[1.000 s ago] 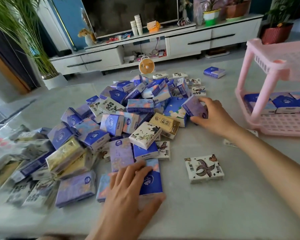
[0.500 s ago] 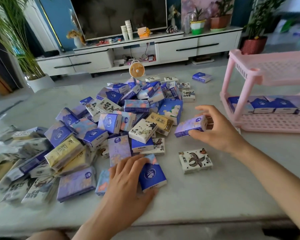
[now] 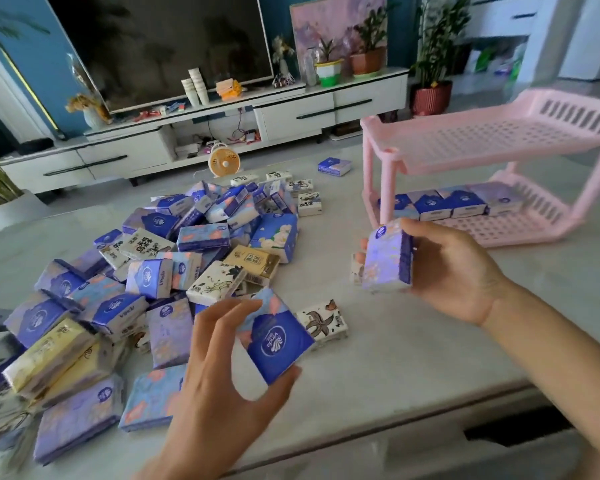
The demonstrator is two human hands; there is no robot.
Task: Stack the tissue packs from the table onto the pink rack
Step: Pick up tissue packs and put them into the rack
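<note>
A big heap of tissue packs (image 3: 160,282) covers the left half of the marble table (image 3: 413,358). My left hand (image 3: 215,386) grips a dark blue pack (image 3: 278,341), lifted off the table at the heap's near edge. To the right, my right hand (image 3: 454,271) holds a pale purple pack (image 3: 388,258) upright in the air, in front of the pink rack (image 3: 492,143). The rack has two perforated shelves; its lower shelf carries a row of several blue and purple packs (image 3: 451,204), its upper shelf is bare.
A white pack with a starfish print (image 3: 324,320) lies between my hands. One blue pack (image 3: 335,167) sits alone at the far table edge beside a small orange fan (image 3: 224,163). Beyond stand a white TV cabinet (image 3: 222,133), cups and potted plants. The table's near edge runs below my wrists.
Both hands have lifted their packs off the table. The right hand carried the purple pack rightward and turned it upright near the rack; the left raised the blue pack from the heap.
</note>
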